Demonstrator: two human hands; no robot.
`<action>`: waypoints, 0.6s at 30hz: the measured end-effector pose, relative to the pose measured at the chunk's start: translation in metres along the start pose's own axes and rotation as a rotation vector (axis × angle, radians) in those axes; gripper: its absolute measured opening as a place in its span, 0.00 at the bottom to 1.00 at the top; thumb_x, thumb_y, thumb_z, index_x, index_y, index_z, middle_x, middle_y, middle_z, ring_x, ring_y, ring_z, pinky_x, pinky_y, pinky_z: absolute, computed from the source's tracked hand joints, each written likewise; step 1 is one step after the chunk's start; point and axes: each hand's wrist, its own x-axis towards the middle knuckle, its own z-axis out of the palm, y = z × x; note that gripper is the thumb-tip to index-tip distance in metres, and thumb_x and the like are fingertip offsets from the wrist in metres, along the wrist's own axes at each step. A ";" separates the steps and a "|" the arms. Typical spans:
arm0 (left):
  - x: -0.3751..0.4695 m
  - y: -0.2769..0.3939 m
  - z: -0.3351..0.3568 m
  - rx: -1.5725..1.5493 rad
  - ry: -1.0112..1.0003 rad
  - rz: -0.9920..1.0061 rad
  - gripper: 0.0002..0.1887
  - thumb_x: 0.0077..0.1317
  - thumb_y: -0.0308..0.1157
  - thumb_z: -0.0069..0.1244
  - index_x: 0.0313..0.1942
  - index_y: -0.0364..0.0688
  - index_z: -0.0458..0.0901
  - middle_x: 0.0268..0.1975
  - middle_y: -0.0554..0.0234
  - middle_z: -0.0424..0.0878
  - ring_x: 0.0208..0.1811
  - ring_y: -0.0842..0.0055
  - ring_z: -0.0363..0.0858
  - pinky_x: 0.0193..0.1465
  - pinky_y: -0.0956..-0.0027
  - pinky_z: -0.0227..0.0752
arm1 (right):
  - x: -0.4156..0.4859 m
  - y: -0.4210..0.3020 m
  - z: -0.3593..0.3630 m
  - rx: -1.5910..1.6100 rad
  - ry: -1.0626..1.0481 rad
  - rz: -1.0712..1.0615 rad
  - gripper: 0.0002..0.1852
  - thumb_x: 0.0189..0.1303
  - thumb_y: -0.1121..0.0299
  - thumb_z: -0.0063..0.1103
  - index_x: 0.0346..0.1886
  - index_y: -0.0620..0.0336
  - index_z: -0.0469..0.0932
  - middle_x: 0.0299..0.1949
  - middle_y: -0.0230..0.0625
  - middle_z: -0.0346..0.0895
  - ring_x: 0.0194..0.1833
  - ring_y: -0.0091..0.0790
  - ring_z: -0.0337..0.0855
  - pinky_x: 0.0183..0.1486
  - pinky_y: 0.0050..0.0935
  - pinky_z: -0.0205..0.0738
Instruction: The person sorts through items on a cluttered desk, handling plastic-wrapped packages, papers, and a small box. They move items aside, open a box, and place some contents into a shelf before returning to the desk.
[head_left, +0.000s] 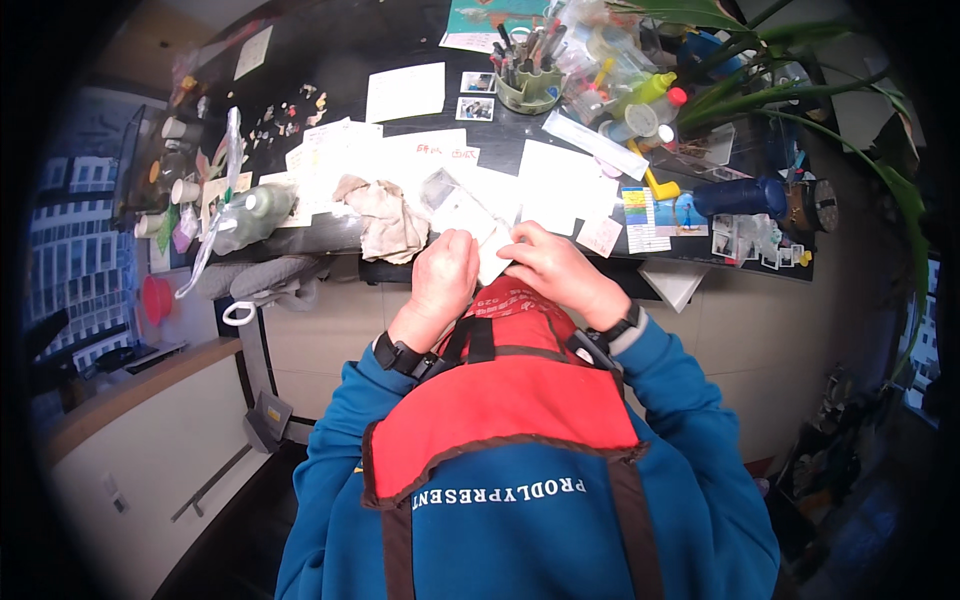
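At the front edge of a black table (330, 238), both my hands meet around a white sheet or packet (491, 259), whose exact kind I cannot tell. My left hand (448, 271) has its fingers curled at the packet's left side; what lies inside them is hidden. On the right side, my right hand (553, 268) pinches the packet's edge between thumb and fingers. A clear plastic sleeve (457, 199) with a pale piece in it lies just beyond. A crumpled beige cloth (386, 217) rests left of it, on white papers (337, 150).
A green pen holder (529, 90) stands at the back, beside plastic bags and bottles (649, 90). A dark blue bottle (739, 197) lies at right near plant leaves (795, 94). Paper cups (184, 191) and a plastic bag (255, 214) are at left. A white tray corner (673, 281) juts below the tabletop.
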 end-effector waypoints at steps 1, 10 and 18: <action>0.001 0.001 0.000 -0.003 -0.005 0.016 0.05 0.60 0.24 0.51 0.30 0.37 0.72 0.27 0.49 0.75 0.27 0.52 0.76 0.28 0.56 0.69 | 0.005 0.005 0.005 -0.083 0.022 -0.011 0.08 0.48 0.74 0.63 0.34 0.58 0.79 0.32 0.38 0.72 0.31 0.42 0.78 0.33 0.34 0.74; 0.002 0.003 0.000 -0.002 -0.005 0.056 0.06 0.62 0.24 0.50 0.32 0.36 0.69 0.28 0.48 0.73 0.27 0.51 0.74 0.28 0.55 0.68 | 0.054 0.011 0.049 -0.482 0.230 0.141 0.17 0.36 0.68 0.67 0.32 0.60 0.74 0.35 0.36 0.71 0.42 0.41 0.74 0.43 0.37 0.64; -0.002 0.000 -0.004 0.019 -0.021 0.044 0.04 0.63 0.23 0.48 0.32 0.35 0.70 0.28 0.50 0.73 0.28 0.53 0.75 0.29 0.55 0.69 | 0.062 0.017 0.037 -0.269 -0.099 0.092 0.21 0.37 0.65 0.71 0.38 0.54 0.75 0.40 0.35 0.72 0.51 0.41 0.71 0.51 0.42 0.61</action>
